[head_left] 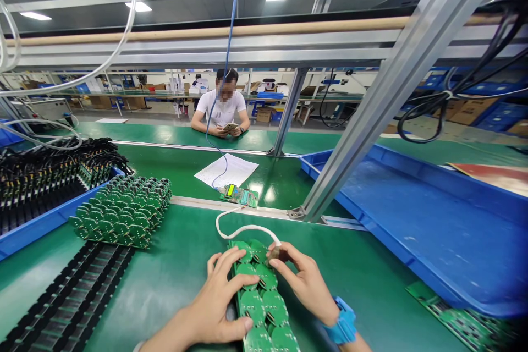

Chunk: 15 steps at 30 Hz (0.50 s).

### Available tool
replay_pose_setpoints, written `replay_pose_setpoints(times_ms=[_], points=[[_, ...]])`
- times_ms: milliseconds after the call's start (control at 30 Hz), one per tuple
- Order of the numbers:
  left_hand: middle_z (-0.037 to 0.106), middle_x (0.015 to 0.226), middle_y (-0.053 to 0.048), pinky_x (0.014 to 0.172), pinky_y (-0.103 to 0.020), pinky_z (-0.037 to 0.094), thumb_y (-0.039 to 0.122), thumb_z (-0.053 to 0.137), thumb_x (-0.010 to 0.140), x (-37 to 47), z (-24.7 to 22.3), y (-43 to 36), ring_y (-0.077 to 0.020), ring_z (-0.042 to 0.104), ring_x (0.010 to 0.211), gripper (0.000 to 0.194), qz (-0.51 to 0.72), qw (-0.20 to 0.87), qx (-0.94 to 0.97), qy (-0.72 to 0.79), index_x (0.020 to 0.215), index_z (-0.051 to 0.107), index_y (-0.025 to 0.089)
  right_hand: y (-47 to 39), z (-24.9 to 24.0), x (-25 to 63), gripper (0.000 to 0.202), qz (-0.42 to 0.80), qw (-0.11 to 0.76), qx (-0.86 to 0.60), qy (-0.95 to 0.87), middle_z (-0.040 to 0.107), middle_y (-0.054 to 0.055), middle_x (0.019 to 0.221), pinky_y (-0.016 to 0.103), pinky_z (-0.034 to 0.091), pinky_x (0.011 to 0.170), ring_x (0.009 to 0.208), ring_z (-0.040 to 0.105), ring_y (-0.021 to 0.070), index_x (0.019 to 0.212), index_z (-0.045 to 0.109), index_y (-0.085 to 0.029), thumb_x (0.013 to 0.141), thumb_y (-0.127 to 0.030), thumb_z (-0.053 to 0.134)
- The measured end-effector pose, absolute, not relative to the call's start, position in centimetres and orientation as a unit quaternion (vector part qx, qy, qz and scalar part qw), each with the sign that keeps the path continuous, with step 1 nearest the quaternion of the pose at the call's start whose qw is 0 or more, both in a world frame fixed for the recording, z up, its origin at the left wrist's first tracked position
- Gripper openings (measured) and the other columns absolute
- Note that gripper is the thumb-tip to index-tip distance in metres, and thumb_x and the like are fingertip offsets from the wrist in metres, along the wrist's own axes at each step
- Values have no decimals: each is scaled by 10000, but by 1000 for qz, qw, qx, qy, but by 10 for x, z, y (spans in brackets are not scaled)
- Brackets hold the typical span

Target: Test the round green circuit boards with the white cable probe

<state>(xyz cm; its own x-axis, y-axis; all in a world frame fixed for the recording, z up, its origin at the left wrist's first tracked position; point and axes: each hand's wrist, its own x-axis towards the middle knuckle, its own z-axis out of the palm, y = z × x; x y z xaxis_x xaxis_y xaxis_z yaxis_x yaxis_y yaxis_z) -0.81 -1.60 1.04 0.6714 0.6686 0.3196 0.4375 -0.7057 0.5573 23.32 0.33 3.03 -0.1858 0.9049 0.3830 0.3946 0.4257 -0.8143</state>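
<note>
A panel of round green circuit boards (264,308) lies lengthwise on the green table in front of me. My left hand (220,291) rests on its left side with fingers spread, some fingertips touching the boards. At the panel's far right corner, my right hand (303,275) pinches a brownish connector (274,253) on the end of a white cable (247,227). The connector is at the boards; whether it is plugged in is hidden by my fingers. From there the cable loops back to a small green test board (239,196) with a lit yellow-green display.
Stacked round boards (119,212) stand at the left beside black slotted trays (70,297). A blue bin (45,225) holds cabled boards. A large blue tray (412,214) is at right, behind a metal post (371,93). A person (223,104) sits opposite; paper (226,169) lies between us.
</note>
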Motion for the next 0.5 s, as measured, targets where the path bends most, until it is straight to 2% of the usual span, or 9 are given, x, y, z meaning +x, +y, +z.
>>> replay_pose_setpoints(times_ms=[267,500], points=[[252,1530,-119,1085,-589,175,575,493,885,-7,12,-16,-404,222,1401,548,258,220,887,313,1355,455,297,0,37,239,209,315,462,-455,-693,706,48,818,303,535,687,714,646,188,982,622,-199,907,-392,588],[244,1533,-119,1087,-585,172,610,466,894,-8,10,-15,-402,223,1401,562,262,219,887,311,1361,456,298,-8,55,250,244,401,372,-405,-732,669,15,725,262,500,603,629,583,156,872,622,-192,871,-435,644]])
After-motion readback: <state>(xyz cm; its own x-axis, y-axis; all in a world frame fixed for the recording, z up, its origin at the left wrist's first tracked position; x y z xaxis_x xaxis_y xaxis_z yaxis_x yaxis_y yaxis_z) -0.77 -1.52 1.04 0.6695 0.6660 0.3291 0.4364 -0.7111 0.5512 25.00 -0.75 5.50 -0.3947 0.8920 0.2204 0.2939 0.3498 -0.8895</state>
